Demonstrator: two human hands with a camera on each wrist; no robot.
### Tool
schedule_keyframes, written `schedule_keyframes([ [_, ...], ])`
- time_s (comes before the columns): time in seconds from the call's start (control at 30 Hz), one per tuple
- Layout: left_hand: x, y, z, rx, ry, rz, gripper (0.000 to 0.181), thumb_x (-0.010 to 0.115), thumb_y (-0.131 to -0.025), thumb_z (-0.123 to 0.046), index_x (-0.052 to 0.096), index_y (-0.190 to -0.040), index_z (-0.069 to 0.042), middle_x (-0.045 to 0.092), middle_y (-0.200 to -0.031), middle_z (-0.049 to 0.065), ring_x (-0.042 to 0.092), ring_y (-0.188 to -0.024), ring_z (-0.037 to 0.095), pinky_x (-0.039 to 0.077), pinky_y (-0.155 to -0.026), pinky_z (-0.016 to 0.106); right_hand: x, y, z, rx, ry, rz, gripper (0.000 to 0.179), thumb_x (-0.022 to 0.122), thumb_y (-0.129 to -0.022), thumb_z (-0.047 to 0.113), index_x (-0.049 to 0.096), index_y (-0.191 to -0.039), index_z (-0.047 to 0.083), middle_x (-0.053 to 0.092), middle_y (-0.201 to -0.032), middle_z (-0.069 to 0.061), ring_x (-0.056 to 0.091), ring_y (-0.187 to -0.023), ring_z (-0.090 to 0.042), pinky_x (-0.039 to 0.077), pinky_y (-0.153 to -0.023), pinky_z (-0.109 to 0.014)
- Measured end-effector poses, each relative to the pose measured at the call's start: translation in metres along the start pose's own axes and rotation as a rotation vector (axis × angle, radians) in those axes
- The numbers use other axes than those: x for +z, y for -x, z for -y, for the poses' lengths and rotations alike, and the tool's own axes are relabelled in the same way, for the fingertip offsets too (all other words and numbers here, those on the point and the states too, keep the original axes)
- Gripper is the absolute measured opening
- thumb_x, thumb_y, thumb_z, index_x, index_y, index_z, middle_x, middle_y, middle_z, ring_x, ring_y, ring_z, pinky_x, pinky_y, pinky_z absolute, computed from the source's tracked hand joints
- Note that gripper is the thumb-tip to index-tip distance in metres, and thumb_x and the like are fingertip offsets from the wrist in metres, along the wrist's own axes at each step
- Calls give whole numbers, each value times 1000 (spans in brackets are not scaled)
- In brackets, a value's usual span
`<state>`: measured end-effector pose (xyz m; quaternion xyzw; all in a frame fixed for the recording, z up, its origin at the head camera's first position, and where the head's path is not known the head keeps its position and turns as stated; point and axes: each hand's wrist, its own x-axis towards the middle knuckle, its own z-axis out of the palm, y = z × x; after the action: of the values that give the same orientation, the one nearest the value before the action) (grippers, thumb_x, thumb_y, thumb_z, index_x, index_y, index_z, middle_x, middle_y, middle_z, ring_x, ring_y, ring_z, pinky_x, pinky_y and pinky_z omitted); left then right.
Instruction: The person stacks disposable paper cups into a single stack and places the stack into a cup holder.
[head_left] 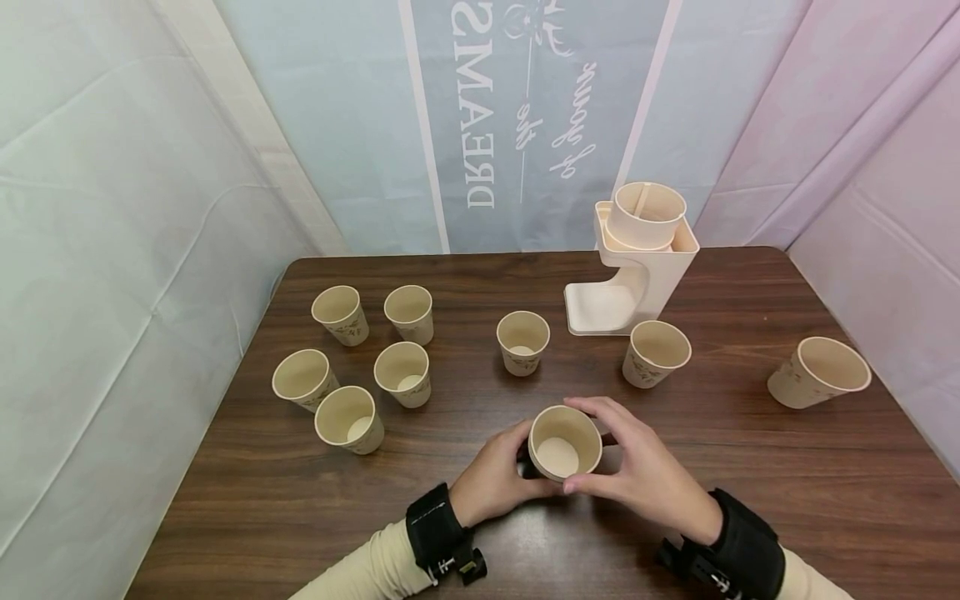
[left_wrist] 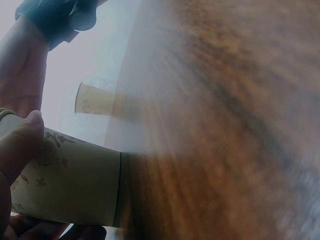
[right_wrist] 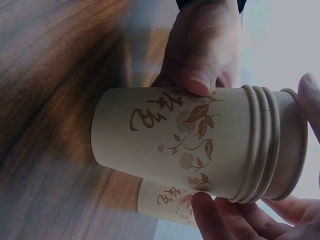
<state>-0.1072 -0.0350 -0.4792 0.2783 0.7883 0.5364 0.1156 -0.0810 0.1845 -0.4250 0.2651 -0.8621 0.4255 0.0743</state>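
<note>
A nested stack of beige paper cups (head_left: 558, 457) stands upright at the near middle of the table, between both hands. My left hand (head_left: 491, 479) grips the stack round its side. The right hand (head_left: 641, 467) holds the topmost cup near its rim, thumb in front and fingers behind. In the right wrist view, the stack (right_wrist: 145, 130) shows leaf-and-flower print, several rolled rims close together, and the top cup (right_wrist: 289, 145) sticking out a little beyond them. The left wrist view catches the lower part of the stack (left_wrist: 75, 180), its base close over the wood.
Several single paper cups stand at the left, one of them a front cup (head_left: 349, 421). Others are a middle cup (head_left: 521, 343), a cup (head_left: 651, 358) and a far-right cup (head_left: 813, 375). A cream stand (head_left: 652, 279) with a round container stands at the back before the curtain.
</note>
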Motion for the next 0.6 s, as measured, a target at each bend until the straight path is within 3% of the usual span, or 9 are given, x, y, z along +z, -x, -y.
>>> schedule_keyframes([
  [0.6,0,0,1,6,3,5,69,90,-80,-17,56,-140,-13,65,-128,1,60,-119,10,50,-101,27,4,3,-5,-22,17,2,85,95,-67,24,55,-141,8,62,-128,-1,60,-111,-14,57,-80,-27],
])
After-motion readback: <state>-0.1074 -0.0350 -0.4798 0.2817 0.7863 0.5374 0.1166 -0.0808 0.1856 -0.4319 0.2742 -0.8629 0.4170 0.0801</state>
